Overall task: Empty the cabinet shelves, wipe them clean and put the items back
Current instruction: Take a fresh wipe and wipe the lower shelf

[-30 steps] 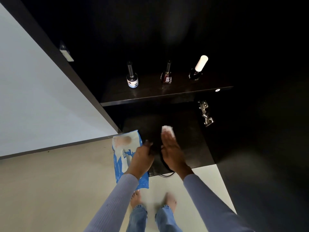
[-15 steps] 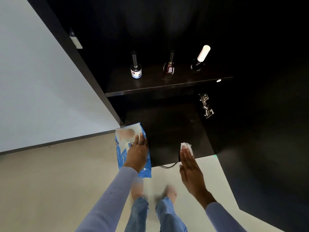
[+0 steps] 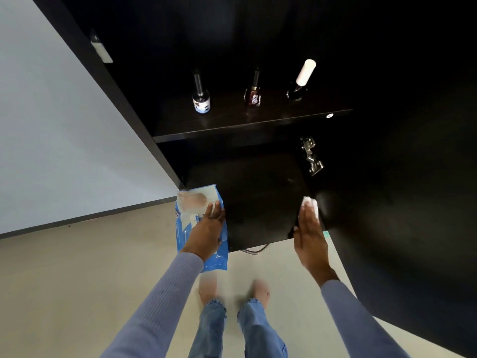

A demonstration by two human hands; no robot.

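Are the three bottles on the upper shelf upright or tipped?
Upright: the white-labelled bottle, red bottle and white-capped bottle stand on their bases.

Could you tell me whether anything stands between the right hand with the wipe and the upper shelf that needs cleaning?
Yes. Three nail polish bottles stand on the upper shelf: left bottle, middle bottle, white-capped bottle. They would block the wipe in the right hand. Nothing else visible does.
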